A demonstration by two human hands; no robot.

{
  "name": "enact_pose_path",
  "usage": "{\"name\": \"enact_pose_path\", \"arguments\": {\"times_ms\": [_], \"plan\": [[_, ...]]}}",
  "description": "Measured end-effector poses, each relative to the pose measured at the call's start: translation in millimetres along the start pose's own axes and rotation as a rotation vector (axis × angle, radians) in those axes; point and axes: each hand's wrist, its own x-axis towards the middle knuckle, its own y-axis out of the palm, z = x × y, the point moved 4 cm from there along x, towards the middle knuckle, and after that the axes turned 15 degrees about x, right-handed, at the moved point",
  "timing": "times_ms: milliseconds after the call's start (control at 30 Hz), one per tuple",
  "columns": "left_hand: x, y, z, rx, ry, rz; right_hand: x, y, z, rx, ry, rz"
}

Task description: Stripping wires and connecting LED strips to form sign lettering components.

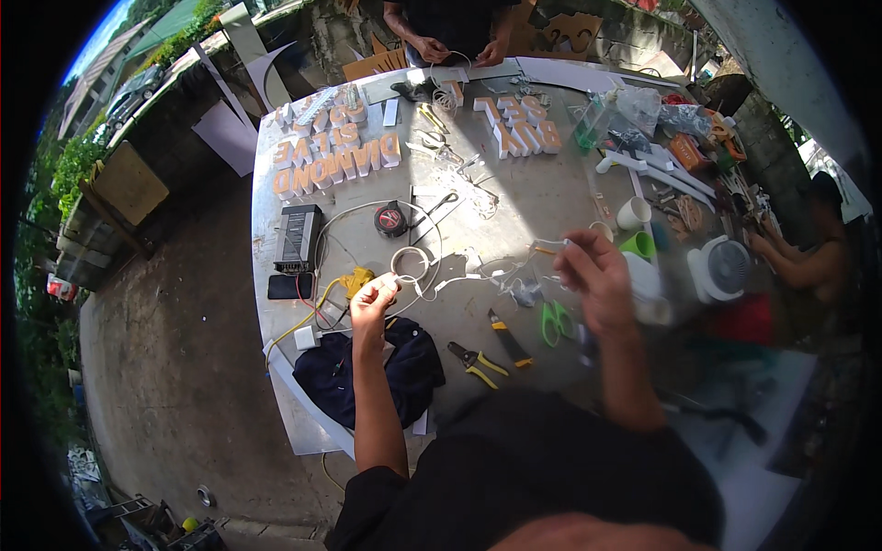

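Note:
A thin wire with small white modules point(472, 275) runs across the table between my two hands. My left hand point(373, 299) is closed in a pinch on its left end, just beside a pale ring-shaped roll point(411, 264). Raised higher over the right side, my right hand point(595, 275) pinches the other end, where a white tip shows at the fingers; blur hides the exact grip. Below the wire lie yellow-handled wire strippers point(478, 364), a yellow-black utility knife point(508, 338) and green-handled scissors point(556, 323). A dark cloth point(400, 376) is bunched under my left forearm.
A tape measure point(390, 219), a power supply point(299, 237) and a phone point(290, 286) sit left. Box-shaped letters point(338, 165) stand at the back. A white fan point(721, 266) and cups point(634, 213) crowd the right. One person point(450, 37) works opposite, another point(818, 248) at right.

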Motion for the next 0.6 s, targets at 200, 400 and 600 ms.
{"name": "enact_pose_path", "arguments": {"times_ms": [200, 400, 600], "plan": [[-32, 3, 10, 0.025, 0.006, -0.098, -5, 2, 4, 0.024, -0.01, 0.028], [-39, 22, -9, 0.1, 0.036, -0.124, -5, -12, 7, -0.002, -0.056, 0.017], [-41, 81, -49, 0.072, 0.177, 0.0, 77, -48, -8, -0.126, -0.024, -0.157]]}}
